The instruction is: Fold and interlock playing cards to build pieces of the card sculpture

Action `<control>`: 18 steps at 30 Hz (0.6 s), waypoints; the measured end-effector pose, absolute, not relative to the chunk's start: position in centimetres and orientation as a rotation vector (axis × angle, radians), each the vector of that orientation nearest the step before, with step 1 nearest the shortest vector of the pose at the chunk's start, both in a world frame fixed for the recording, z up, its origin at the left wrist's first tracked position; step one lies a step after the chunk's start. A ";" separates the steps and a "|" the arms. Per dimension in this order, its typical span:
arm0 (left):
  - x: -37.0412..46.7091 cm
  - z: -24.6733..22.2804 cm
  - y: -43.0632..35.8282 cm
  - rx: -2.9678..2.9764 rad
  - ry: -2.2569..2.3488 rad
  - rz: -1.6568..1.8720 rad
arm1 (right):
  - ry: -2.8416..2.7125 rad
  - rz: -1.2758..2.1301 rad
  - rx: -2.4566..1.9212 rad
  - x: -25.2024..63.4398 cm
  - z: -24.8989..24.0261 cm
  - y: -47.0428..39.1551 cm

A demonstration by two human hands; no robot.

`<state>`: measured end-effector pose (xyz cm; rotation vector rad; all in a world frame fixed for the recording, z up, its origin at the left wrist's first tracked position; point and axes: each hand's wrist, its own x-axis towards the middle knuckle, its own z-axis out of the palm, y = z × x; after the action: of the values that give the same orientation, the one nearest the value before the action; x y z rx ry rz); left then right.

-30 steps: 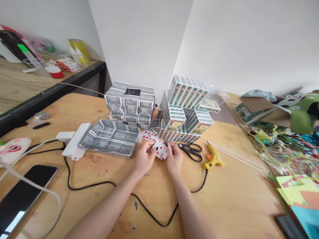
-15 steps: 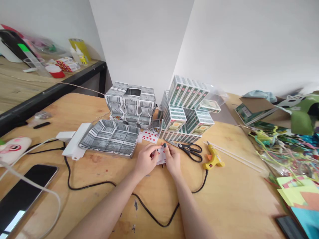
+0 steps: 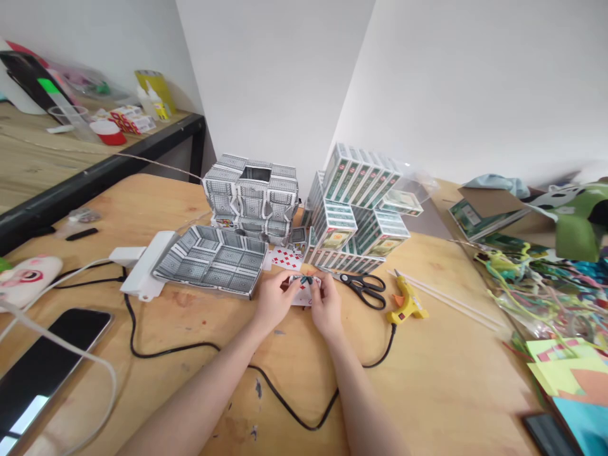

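Left grip [image 3: 272, 301] and right grip [image 3: 327, 305]: each is drawn together, thumb against fingers, on a single playing card [image 3: 299, 297] with red diamonds. The dark-nailed fingertips nearly meet at the card's far side and cover it in part; whether the card is bent there cannot be told. The card lies between the two hands, over the middle of the wooden counter [image 3: 441, 380], its face turned up. Just beyond the hands, toward the far edge, lies a loose card [image 3: 287, 258], likewise of red diamonds. To the left is a shallow tray [image 3: 211, 261] faced with grey patterned cards; behind it, near the far edge, stands a box structure [image 3: 254, 199] of similar cards with a rectangular opening in its top. Stacked card packs [image 3: 354, 212] stand to the right of the structure. Black-handled scissors [image 3: 365, 286] lie with their blades directed toward the right hand. Farther toward the right edge are a yellow glue gun [image 3: 407, 305], nozzle toward the far edge, and slender white sticks [image 3: 451, 299]. A black cord [image 3: 289, 410] runs from the gun beneath both forearms; a phone [image 3: 54, 354] lies on the left part of the counter
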<state>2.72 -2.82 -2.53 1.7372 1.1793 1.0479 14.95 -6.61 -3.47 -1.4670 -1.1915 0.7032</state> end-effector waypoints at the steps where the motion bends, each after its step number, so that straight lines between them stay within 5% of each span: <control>1: 2.6 -2.5 -2.9 1.742 1.189 1.060 | -1.236 0.654 -1.486 15.0 -3.5 -6.7; 18: 3.0 -2.6 -3.9 2.167 1.230 1.281 | -1.337 0.251 -1.520 15.5 -3.5 -6.7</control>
<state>2.98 -3.90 -2.61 2.1672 1.2302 1.2809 15.54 -6.70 -3.54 -1.5197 -1.3369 0.2509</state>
